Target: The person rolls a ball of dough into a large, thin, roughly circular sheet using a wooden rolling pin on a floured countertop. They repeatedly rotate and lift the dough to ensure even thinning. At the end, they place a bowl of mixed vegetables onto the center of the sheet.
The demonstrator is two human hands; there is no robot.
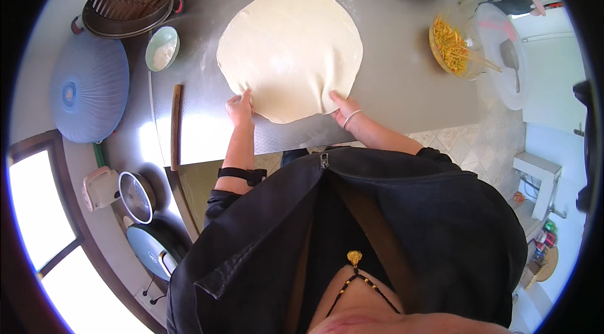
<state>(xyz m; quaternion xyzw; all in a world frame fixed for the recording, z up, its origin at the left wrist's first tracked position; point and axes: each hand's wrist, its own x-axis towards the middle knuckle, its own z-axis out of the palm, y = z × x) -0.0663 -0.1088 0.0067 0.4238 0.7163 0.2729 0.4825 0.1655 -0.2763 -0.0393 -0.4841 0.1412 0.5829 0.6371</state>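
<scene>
On metal counter (409,91): round dough (286,50), creased near fingers (338,100).

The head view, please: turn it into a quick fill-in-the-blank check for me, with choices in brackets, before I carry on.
1. The left hand and right hand grip the dough sheet along its ____ side (near/far).
2. The pale green bowl of white powder stands to the ____ of the dough sheet (left/right).
3. A white bracelet circles the ____ wrist (left/right).
4. The wooden rod lies closer to the ____ hand (left/right).

Missing words: near; left; right; left.
</scene>
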